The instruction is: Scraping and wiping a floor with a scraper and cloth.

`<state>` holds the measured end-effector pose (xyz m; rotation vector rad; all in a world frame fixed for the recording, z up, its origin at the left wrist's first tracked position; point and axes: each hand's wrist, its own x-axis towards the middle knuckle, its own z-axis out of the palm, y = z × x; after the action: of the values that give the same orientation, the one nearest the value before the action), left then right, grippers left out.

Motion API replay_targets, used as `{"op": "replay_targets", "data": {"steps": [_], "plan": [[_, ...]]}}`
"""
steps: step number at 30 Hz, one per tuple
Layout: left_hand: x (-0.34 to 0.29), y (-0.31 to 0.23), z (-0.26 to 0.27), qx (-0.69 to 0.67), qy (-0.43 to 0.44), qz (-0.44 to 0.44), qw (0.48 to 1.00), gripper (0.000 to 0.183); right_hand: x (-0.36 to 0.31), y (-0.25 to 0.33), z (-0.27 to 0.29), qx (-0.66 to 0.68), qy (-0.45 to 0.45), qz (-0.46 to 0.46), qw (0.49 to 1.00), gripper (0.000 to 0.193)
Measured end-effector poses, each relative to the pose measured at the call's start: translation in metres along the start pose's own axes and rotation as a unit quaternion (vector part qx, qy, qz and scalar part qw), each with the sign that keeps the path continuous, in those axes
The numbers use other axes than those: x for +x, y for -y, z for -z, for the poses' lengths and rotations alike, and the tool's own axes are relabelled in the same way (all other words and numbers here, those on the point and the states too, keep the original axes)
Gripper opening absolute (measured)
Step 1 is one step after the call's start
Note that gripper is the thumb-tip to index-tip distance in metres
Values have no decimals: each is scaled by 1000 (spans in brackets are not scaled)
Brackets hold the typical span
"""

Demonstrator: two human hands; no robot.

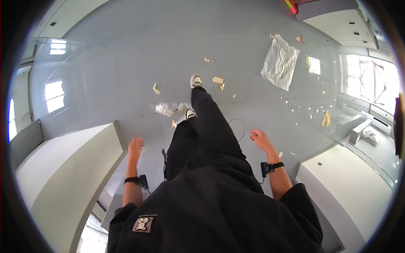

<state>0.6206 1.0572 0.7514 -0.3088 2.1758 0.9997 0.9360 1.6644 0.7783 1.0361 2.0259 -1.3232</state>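
Note:
My left hand (135,148) hangs out to the left, near the edge of a white counter. Its fingers are slightly blurred, loosely apart, with nothing in them. On the other side my right hand (260,139) hangs over the grey floor (139,55), fingers loosely bent and no object showing in it. A black strap with a small black device sits on each forearm. Between the hands, my legs are in mid-stride, one shoe (196,81) ahead of the other. Crumpled clear plastic (164,109) lies beside the rear shoe.
A flattened clear plastic bag (280,62) lies ahead on the right. Several yellowish scraps (217,80) and white bits are scattered over the floor. White counters (76,158) stand at left and right (341,177); another white unit (341,26) is far right.

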Motion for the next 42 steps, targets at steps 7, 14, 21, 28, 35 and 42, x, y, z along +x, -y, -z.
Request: {"op": "replay_targets", "data": {"steps": [7, 14, 21, 28, 35, 42], "plan": [[-168, 118, -80, 78, 96, 204, 971, 31, -69, -127, 26, 30, -17, -87, 996, 26], [-259, 96, -218, -22, -97, 78, 992, 28, -107, -311, 83, 8, 13, -51, 999, 27], [-362, 44, -284, 47, -130, -52, 989, 24, -225, -519, 122, 159, -101, -135, 973, 24], [-432, 81, -302, 106, -111, -63, 986, 28, -296, -618, 76, 260, -122, -220, 932, 21], [-476, 179, -340, 130, 114, 68, 982, 36, -345, -628, 22, 145, -156, -89, 973, 25], [-500, 324, -408, 64, 87, -45, 993, 37, -467, -698, -38, 43, -164, -49, 984, 24]]}}
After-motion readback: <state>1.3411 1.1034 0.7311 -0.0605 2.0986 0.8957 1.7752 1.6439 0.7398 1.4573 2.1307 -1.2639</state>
